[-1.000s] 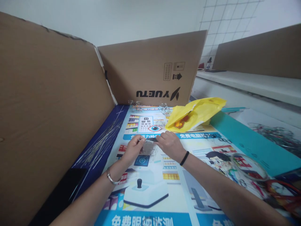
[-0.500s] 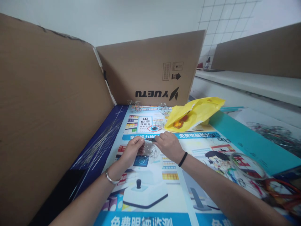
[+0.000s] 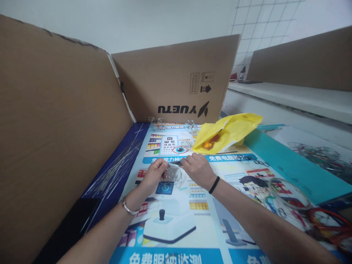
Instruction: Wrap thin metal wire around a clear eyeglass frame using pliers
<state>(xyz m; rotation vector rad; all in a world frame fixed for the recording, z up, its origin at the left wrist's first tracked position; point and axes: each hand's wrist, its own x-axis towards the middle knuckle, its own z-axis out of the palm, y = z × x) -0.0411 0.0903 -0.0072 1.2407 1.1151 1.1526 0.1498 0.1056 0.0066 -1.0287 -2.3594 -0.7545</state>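
Note:
My left hand [image 3: 154, 176], with a silver bangle on the wrist, and my right hand [image 3: 195, 169], with a black band on the wrist, meet over a printed poster [image 3: 176, 216] on the table. Between them is a small bundle of thin clear wire loops [image 3: 174, 175]. My left fingers are pinched on its left side. My right fingers are closed on a small dark tool [image 3: 177, 163] at its top. The exact shape of the wire piece is too fine to make out.
Cardboard sheets stand at the left [image 3: 55, 121] and at the back [image 3: 176, 80]. Thin wires [image 3: 115, 172] lie along the left of the poster. A yellow plastic bag [image 3: 225, 134] lies behind my hands. Red and green wire items [image 3: 327, 220] sit at the right.
Both hands stay together on the wire bundle. The left fingers have shifted slightly, and the view has drifted a little.

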